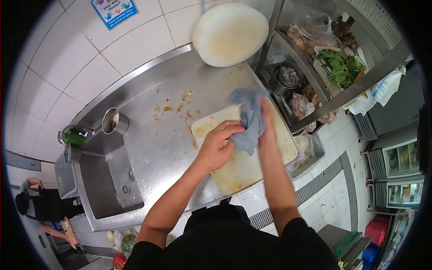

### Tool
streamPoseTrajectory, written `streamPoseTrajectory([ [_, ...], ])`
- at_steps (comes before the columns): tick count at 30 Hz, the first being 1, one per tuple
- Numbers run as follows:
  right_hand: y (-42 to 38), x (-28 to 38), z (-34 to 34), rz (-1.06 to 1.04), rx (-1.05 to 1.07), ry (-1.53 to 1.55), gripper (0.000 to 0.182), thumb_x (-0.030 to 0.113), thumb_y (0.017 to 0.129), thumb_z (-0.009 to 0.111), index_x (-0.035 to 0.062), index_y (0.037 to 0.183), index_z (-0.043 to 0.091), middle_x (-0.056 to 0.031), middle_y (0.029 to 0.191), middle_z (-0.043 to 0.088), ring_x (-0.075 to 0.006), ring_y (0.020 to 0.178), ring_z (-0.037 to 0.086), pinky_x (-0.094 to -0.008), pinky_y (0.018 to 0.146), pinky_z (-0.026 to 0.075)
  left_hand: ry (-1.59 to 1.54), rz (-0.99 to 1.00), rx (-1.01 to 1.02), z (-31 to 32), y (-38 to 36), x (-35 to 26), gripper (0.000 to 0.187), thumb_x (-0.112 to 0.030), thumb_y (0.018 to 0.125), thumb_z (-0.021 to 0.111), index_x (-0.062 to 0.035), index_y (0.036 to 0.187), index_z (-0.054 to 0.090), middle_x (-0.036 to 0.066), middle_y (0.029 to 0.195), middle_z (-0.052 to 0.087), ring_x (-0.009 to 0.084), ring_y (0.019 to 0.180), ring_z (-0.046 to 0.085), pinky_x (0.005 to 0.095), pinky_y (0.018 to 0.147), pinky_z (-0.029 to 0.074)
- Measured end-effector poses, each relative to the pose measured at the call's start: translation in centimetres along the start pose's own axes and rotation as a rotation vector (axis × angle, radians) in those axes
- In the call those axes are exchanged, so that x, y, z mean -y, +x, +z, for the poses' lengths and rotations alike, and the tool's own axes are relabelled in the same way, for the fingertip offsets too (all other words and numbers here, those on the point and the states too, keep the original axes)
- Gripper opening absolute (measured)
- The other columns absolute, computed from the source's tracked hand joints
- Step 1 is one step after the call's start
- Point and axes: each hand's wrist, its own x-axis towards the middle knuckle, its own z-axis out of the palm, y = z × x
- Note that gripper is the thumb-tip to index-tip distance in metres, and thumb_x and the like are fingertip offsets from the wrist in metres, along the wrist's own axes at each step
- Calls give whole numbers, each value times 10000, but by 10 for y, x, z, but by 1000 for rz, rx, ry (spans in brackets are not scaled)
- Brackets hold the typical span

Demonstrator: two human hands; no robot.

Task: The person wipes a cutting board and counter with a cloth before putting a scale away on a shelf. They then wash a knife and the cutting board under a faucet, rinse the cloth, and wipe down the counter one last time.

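A crumpled blue-grey cloth is held up between my two hands over a cutting board. My left hand pinches the cloth's left side with its fingers closed. On the cloth's right side, my right hand grips it, its fingers partly hidden and a little blurred. The pale board lies flat on the steel counter and has brownish stains. Brown food scraps are scattered on the counter to the left of the board.
A metal cup stands beside the sink. A round white board leans on the tiled wall. At right, a steel rack holds leafy greens and bagged food. Another person stands at far left.
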Motion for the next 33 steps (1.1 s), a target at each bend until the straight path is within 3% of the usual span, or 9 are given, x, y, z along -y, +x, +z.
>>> streamPoseTrajectory([
  [5,75,122,16,-700,-235,-599,338,166,908,600,1,1202,591,-42,1107,652,-144,934,604,-272,861,463,-147,-156,-156,51,80,62,359,28,833,519,-33,1162,647,153,1283,567,320,1156,579,370,935,493],
  [9,157,143,-44,-736,-158,-1066,344,179,915,573,17,1219,587,-62,1065,652,-141,928,596,-279,843,464,108,-223,-77,89,109,109,296,-45,861,599,-55,1152,654,135,1244,584,321,1072,603,360,914,495],
  [15,215,60,-153,-166,4,-1995,370,236,956,538,79,1289,577,-173,1213,624,-305,1034,629,-371,930,480,455,-116,-160,70,10,134,258,-67,848,639,-79,1104,667,147,1201,596,357,1131,557,432,964,451],
  [17,208,43,-157,-520,72,-2300,443,310,940,572,99,1329,546,-150,1358,538,-375,1179,549,-448,989,464,590,-146,-191,32,-28,132,306,-45,829,652,-71,1134,646,144,1215,577,374,1148,532,449,972,440],
  [20,214,27,-140,-281,-200,-2306,473,318,909,613,117,1332,540,-146,1385,486,-377,1247,489,-467,998,464,493,-334,-251,16,-69,148,350,-80,823,663,-69,1171,625,144,1238,551,372,1167,510,460,1001,409],
  [25,212,-50,-69,-120,1,-2193,436,249,868,658,108,1277,594,-197,1323,491,-381,1194,520,-462,946,492,695,-229,-179,27,-77,162,382,-182,845,653,-50,1199,599,155,1235,532,376,1206,458,513,1055,342],
  [28,231,-105,-67,-385,184,-1725,335,202,870,625,86,1183,657,-209,1227,580,-370,1108,587,-441,933,495,681,-219,-165,26,-78,162,396,-178,841,659,-29,1201,592,156,1244,534,381,1225,439,515,1053,344],
  [30,222,-95,-34,-102,-129,-1350,279,153,874,579,60,1112,690,-212,1095,657,-359,1020,637,-410,936,492,689,-220,-159,27,-77,160,398,-176,837,665,-30,1200,594,154,1247,534,380,1224,440,514,1053,345],
  [33,253,-32,-52,-469,-261,-1336,291,138,890,538,29,1121,678,-203,1043,681,-356,1010,644,-397,919,496,691,-246,-157,26,-78,163,403,-174,827,679,-33,1196,600,151,1251,535,376,1224,443,511,1054,347],
])
